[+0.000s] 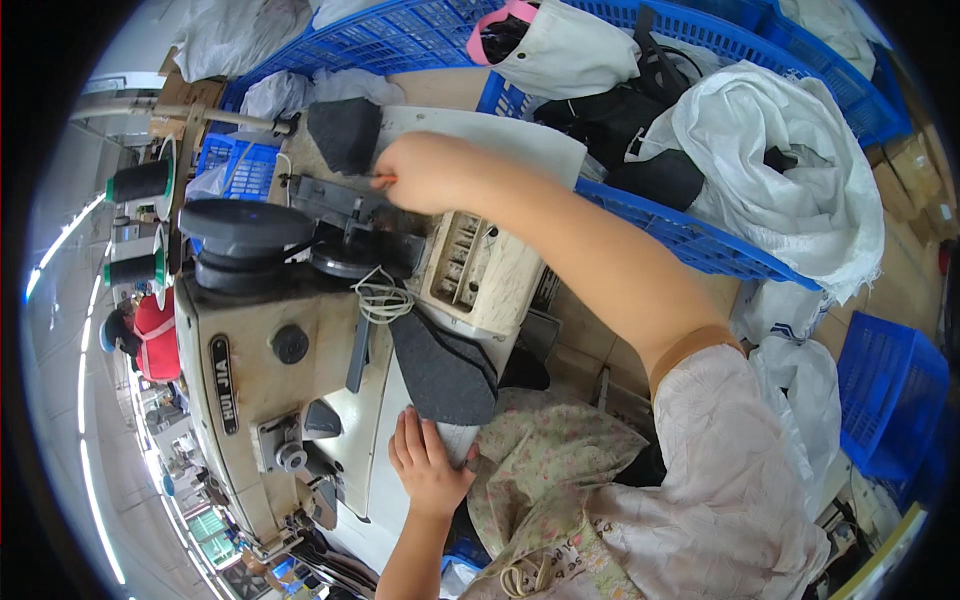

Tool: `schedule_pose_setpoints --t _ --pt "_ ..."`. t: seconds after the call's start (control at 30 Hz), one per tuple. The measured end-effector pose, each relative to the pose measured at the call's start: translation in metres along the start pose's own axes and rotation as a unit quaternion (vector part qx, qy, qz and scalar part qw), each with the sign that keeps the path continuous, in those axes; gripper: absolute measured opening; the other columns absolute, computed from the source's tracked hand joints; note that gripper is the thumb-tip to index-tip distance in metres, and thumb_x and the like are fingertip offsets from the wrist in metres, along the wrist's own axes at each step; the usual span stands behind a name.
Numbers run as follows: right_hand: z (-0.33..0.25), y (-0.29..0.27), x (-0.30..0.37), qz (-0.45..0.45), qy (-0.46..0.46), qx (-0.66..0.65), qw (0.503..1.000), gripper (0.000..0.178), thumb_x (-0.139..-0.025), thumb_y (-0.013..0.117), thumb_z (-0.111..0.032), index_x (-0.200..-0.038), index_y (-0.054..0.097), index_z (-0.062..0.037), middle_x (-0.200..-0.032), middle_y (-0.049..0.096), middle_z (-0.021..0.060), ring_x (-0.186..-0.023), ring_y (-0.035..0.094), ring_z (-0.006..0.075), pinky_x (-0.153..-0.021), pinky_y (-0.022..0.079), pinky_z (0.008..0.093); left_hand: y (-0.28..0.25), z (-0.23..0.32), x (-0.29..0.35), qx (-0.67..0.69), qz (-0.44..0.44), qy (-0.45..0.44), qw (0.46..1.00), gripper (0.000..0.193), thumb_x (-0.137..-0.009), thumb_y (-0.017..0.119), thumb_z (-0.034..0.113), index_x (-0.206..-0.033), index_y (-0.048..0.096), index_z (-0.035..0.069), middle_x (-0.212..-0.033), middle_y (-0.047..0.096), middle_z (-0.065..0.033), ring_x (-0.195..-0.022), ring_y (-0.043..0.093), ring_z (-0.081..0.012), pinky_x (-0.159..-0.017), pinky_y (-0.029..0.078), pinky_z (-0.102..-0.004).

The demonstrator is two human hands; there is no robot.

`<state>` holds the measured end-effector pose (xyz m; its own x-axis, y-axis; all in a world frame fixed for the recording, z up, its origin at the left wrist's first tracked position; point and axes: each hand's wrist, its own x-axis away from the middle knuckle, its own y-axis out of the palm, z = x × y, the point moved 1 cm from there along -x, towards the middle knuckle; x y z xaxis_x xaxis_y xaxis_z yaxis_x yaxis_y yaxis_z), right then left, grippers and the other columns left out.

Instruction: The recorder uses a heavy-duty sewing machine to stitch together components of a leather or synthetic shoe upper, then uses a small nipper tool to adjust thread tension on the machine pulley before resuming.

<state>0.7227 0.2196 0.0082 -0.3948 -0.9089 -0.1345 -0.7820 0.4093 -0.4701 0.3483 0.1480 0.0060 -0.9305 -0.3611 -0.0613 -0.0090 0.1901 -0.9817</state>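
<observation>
2 bare hands work at a cream industrial sewing machine (262,400) in the head view, the only view given. Left hand (428,462): flat, fingers together and extended, palm down on the white table surface (385,440), its fingertips touching the near edge of a dark grey felt piece (445,372) that lies across the machine bed. Right hand (425,172): arm stretched forward over the machine, fingers curled inward at the far end beside a dark metal mechanism (335,200); whether the fingers pinch anything cannot be told. A second dark grey felt piece (345,132) lies just beyond the right hand on a white board (500,140). White thread (380,298) is looped on the machine top, near a black round handwheel (245,235). 2 dark thread cones (138,225) stand at the left of the machine. Blue plastic crates (690,240) holding white and black fabric (790,170) lie behind and to the right of the forearm. Floral cloth (545,470) covers the person's lap
</observation>
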Motion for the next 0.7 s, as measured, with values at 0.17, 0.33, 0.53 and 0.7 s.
schedule_pose_setpoints --t 0.17,0.33,0.53,0.7 --pt "-0.002 0.012 0.005 -0.043 -0.020 0.001 0.999 0.022 -0.074 0.057 -0.012 -0.090 0.071 -0.0067 -0.085 0.068 0.0175 -0.082 0.066 0.0357 -0.069 0.050 0.0459 0.000 -0.001 0.004 0.003 -0.035 -0.006 0.999 0.080 -0.072 0.071 0.039 -0.129 0.038 -0.007 -0.136 0.041 -0.0304 -0.124 0.041 -0.0488 -0.101 0.033 -0.0583" --pt "-0.003 0.002 0.016 -0.071 -0.041 -0.005 0.997 0.019 -0.075 0.056 -0.013 -0.087 0.069 -0.0064 -0.078 0.066 0.0167 -0.076 0.065 0.0353 -0.065 0.049 0.0451 -0.001 -0.001 0.007 0.006 -0.059 -0.019 0.998 0.080 -0.074 0.071 0.041 -0.128 0.039 -0.008 -0.135 0.040 -0.0321 -0.122 0.041 -0.0506 -0.099 0.034 -0.0605" --pt "-0.002 -0.002 0.021 -0.083 -0.031 -0.010 0.996 0.020 -0.077 0.057 -0.012 -0.091 0.070 -0.0077 -0.078 0.066 0.0148 -0.073 0.064 0.0323 -0.065 0.048 0.0424 0.003 -0.006 0.013 0.000 -0.053 -0.001 0.999 0.080 -0.075 0.070 0.045 -0.125 0.038 -0.009 -0.135 0.039 -0.0342 -0.121 0.042 -0.0521 -0.097 0.035 -0.0613" --pt "0.005 0.005 0.020 -0.055 -0.043 -0.030 0.997 0.023 -0.079 0.057 -0.012 -0.097 0.071 -0.0093 -0.079 0.066 0.0141 -0.073 0.064 0.0322 -0.065 0.048 0.0414 0.002 -0.006 0.009 -0.011 -0.039 0.005 0.999 0.073 -0.077 0.069 0.049 -0.115 0.047 -0.009 -0.129 0.048 -0.0299 -0.117 0.049 -0.0469 -0.091 0.040 -0.0570"
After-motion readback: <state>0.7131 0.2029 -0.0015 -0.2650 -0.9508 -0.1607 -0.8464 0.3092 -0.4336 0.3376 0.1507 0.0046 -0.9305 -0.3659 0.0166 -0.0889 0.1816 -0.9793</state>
